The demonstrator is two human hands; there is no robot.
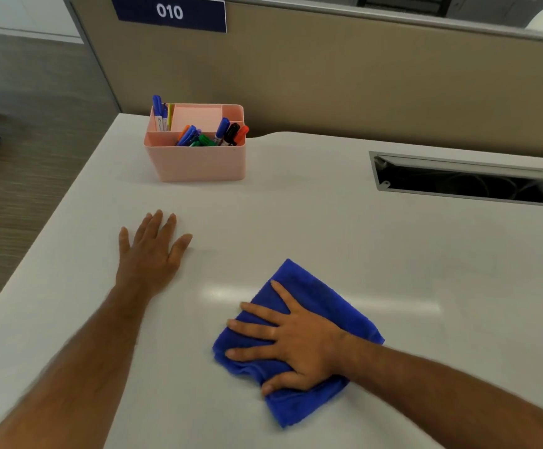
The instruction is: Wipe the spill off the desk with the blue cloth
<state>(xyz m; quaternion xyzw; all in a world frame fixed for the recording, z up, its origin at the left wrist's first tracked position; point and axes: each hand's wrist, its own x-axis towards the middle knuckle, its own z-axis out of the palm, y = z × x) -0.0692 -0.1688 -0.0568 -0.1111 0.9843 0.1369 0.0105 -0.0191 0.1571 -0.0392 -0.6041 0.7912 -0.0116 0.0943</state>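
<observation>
- I see the right hand (299,345) lying flat, palm down, on the folded bright-blue microfibre cloth (312,306), fingers spread wide and pointing left across the fabric; it presses on the cloth without gripping it.
- The cloth sits on the smooth off-white tabletop (328,228), near the front and a little right of centre, one corner pointing away from me and its left edge bunched under the fingertips.
- The left hand (150,254) rests on the tabletop well left of the cloth, palm down, fingers extended and slightly apart, holding nothing.
- Both forearms are bare and come in from the bottom of the view.
- I cannot make out any liquid on the tabletop; I only see pale strips of reflected light just left and right of the cloth.
- At the back left of the tabletop stands a pink rectangular plastic desk organiser (199,163) split into compartments.
- Coloured marker pens (228,132), blue, green, black and orange, stick out of its front compartments, and more blue ones stand upright in the rear left one.
- At the back right, a grey-framed rectangular cable opening (464,179) is set into the tabletop, dark inside.
- Behind the tabletop runs a tan partition panel (361,76) bearing a dark-blue sign (169,11) that reads 010.
</observation>
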